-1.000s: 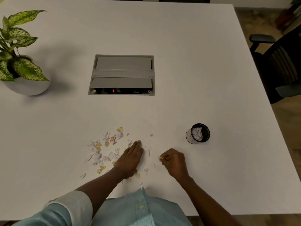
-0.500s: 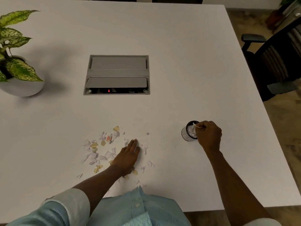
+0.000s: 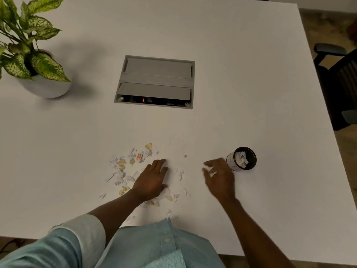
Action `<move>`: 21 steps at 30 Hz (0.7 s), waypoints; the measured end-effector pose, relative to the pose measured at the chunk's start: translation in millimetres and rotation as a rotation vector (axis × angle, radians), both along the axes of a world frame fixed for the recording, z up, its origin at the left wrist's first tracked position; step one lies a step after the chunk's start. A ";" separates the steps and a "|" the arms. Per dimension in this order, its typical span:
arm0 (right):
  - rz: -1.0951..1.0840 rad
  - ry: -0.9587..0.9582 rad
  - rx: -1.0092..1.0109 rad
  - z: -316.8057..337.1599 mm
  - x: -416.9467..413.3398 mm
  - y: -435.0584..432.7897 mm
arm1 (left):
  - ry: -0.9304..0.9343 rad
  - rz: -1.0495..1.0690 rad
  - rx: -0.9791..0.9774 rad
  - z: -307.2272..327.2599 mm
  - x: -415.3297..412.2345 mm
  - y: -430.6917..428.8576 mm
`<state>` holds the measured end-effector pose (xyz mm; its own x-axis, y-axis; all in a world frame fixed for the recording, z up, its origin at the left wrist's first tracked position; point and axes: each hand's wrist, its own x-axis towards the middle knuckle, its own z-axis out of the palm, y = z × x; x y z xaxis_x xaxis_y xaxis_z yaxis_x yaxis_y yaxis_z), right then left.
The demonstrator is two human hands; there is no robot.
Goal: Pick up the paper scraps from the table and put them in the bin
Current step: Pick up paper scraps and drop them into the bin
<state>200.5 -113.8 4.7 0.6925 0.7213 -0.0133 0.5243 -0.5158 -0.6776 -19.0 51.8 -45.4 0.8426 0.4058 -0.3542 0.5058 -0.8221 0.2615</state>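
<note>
Neither hand grips anything: our left hand (image 3: pixel 152 178) flat on table (image 3: pixel 251 93), right hand (image 3: pixel 219 176) loose, blurred, both lower centre. Bin (image 3: pixel 231 163) just right of it; scraps (image 3: pixel 122 162) scattered round left hand. We'd pinch 1 near scrap w/ fingertips.

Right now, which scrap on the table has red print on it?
The small red-striped scrap, lying near the left hand, on its far left side. The other scraps are white or pale yellow.
</note>
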 end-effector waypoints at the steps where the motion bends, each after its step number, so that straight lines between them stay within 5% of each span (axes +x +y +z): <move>1: 0.063 0.040 -0.080 -8.0 -14.6 -0.9 | 0.023 0.024 -0.009 -1.5 -3.2 0.8; 7: 0.267 0.198 -0.513 -46.7 -64.4 -9.3 | 0.158 0.083 -0.029 -6.5 -18.0 4.2; 21: 0.440 0.110 -0.489 -50.8 -70.1 54.1 | 0.028 0.168 -0.205 -5.5 5.3 4.5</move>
<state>130.4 -59.7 -46.1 0.3107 0.8293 -0.4645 0.6973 -0.5310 -0.4816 -13.6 56.4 -50.9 0.7579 0.4566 -0.4660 0.6404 -0.6569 0.3978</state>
